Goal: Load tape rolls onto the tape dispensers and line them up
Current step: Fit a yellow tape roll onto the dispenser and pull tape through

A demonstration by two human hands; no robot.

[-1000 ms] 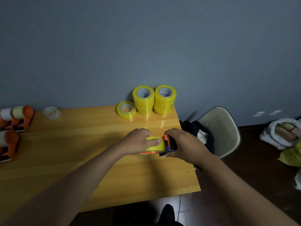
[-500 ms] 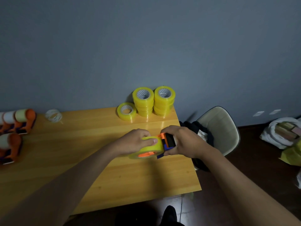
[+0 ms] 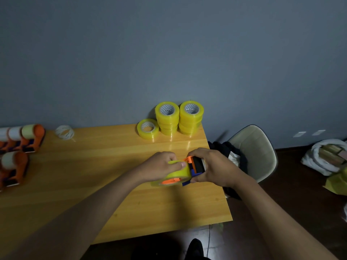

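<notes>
my left hand (image 3: 161, 168) grips the yellow roll (image 3: 176, 172) seated on the dispenser (image 3: 195, 167), which my right hand (image 3: 212, 167) clutches, right of mid-table (image 3: 93, 184). spare rolls (image 3: 178, 117) stack at the far edge; loaded dispensers (image 3: 20, 143), somewhat blurred, sit far left.

— looking dim overall, with soft light falling from above and glaring in pale streaks off the table (image 3: 112, 166) near the stacked rolls (image 3: 179, 117).

— bending at the edges from the wide lens; blurring on the left dispensers (image 3: 20, 139); sinking into shadow across the floor (image 3: 281, 194).
</notes>
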